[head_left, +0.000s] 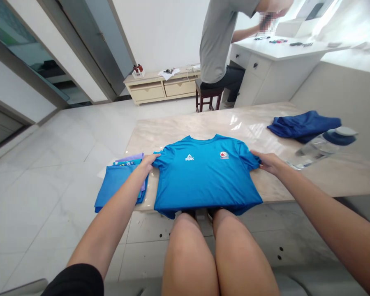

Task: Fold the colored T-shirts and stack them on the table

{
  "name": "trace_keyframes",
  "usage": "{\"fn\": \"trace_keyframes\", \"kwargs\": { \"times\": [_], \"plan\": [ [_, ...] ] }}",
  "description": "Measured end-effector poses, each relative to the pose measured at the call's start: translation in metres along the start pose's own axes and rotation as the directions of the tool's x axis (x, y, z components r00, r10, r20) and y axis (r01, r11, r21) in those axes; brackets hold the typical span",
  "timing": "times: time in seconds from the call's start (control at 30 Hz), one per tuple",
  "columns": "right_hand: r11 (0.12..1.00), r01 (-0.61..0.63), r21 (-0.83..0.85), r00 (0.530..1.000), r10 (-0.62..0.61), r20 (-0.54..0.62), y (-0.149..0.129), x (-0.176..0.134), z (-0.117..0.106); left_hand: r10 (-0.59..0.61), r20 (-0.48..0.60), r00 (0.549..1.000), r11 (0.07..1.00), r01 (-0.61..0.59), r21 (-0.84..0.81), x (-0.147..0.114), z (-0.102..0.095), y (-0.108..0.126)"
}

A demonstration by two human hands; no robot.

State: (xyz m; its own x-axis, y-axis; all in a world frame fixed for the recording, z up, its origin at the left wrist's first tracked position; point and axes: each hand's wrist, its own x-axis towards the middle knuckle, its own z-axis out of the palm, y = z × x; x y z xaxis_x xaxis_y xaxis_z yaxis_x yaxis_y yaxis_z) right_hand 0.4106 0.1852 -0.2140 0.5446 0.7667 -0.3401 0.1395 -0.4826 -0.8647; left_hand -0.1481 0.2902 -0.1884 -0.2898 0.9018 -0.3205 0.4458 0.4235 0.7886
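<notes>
A blue T-shirt [203,176] with a white logo and a small round badge lies spread front up on the marble-look table [179,123]. Its lower hem hangs over the front edge above my knees. My left hand [148,161] pinches the sleeve on the left side. On the other side, my right hand [267,161] grips the opposite sleeve, with the fingers partly hidden by cloth. Beside my left forearm sits a stack of folded clothes [119,181] in blue and purple.
To the right, a dark blue garment [302,125] lies crumpled behind a clear water bottle [322,146], which rests on its side. Beyond the table, a person in a grey shirt [217,45] sits on a stool [208,96] at a white desk [274,57]. A low cabinet [148,92] lines the wall.
</notes>
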Motion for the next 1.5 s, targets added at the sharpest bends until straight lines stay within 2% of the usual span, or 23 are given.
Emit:
{"fn": "trace_keyframes", "kwargs": {
  "times": [0.07, 0.13, 0.23, 0.33, 0.47, 0.53, 0.63, 0.8, 0.9, 0.97, 1.03, 1.13, 1.2, 1.23, 1.3, 1.4, 1.5],
  "plan": [
    [0.995, -0.041, -0.087, 0.999, 0.038, -0.036, -0.007, -0.006, -0.002, 0.036, -0.082, 0.996, 0.999, -0.036, 0.0, -0.009, -0.009, 0.001],
    [0.981, -0.035, -0.192, 0.994, 0.015, -0.107, -0.019, -0.012, -0.008, 0.101, -0.167, 0.981, 0.995, -0.099, 0.022, -0.019, -0.02, 0.004],
    [0.907, 0.116, -0.405, 0.97, -0.191, -0.152, -0.043, -0.022, -0.011, 0.232, -0.214, 0.949, 0.973, -0.224, 0.065, -0.036, -0.028, 0.015],
    [0.839, 0.299, -0.454, 0.938, -0.347, -0.025, -0.065, -0.038, 0.005, 0.355, -0.139, 0.924, 0.935, -0.348, 0.071, -0.052, -0.018, 0.033],
    [0.858, 0.43, -0.282, 0.899, -0.378, 0.221, -0.079, -0.055, 0.037, 0.435, 0.109, 0.894, 0.898, -0.439, 0.023, -0.063, 0.005, 0.048],
    [0.856, 0.453, -0.249, 0.879, -0.381, 0.288, -0.08, -0.054, 0.045, 0.43, 0.14, 0.892, 0.897, -0.44, 0.046, -0.061, 0.01, 0.047],
    [0.82, 0.455, -0.346, 0.884, -0.372, 0.281, -0.078, -0.037, 0.047, 0.389, 0.114, 0.914, 0.906, -0.402, 0.134, -0.046, 0.01, 0.037],
    [0.758, 0.419, -0.499, 0.908, -0.349, 0.233, -0.065, 0.012, 0.053, 0.278, 0.108, 0.955, 0.916, -0.297, 0.27, -0.003, 0.019, 0.022],
    [0.753, 0.371, -0.543, 0.928, -0.295, 0.226, -0.057, 0.046, 0.062, 0.249, 0.149, 0.957, 0.904, -0.285, 0.32, 0.024, 0.03, 0.022],
    [0.741, 0.368, -0.562, 0.928, -0.253, 0.275, -0.055, 0.067, 0.066, 0.254, 0.193, 0.948, 0.888, -0.308, 0.342, 0.04, 0.037, 0.024],
    [0.703, 0.409, -0.581, 0.902, -0.217, 0.373, -0.057, 0.085, 0.07, 0.266, 0.241, 0.933, 0.871, -0.34, 0.355, 0.052, 0.043, 0.026],
    [0.618, 0.545, -0.567, 0.809, -0.208, 0.55, -0.066, 0.103, 0.075, 0.284, 0.387, 0.877, 0.826, -0.429, 0.366, 0.068, 0.048, 0.031],
    [0.57, 0.609, -0.552, 0.77, -0.254, 0.586, -0.076, 0.11, 0.08, 0.287, 0.456, 0.843, 0.799, -0.473, 0.371, 0.08, 0.05, 0.035],
    [0.552, 0.617, -0.561, 0.774, -0.296, 0.56, -0.081, 0.112, 0.084, 0.295, 0.454, 0.841, 0.789, -0.482, 0.38, 0.086, 0.05, 0.037],
    [0.537, 0.598, -0.595, 0.801, -0.411, 0.434, -0.095, 0.117, 0.092, 0.337, 0.376, 0.863, 0.78, -0.48, 0.402, 0.101, 0.05, 0.043],
    [0.556, 0.556, -0.618, 0.81, -0.529, 0.253, -0.122, 0.126, 0.106, 0.423, 0.208, 0.882, 0.781, -0.471, 0.409, 0.127, 0.051, 0.061],
    [0.587, 0.545, -0.599, 0.795, -0.589, 0.147, -0.154, 0.137, 0.116, 0.509, 0.058, 0.859, 0.791, -0.494, 0.362, 0.149, 0.051, 0.09]
  ]
}}
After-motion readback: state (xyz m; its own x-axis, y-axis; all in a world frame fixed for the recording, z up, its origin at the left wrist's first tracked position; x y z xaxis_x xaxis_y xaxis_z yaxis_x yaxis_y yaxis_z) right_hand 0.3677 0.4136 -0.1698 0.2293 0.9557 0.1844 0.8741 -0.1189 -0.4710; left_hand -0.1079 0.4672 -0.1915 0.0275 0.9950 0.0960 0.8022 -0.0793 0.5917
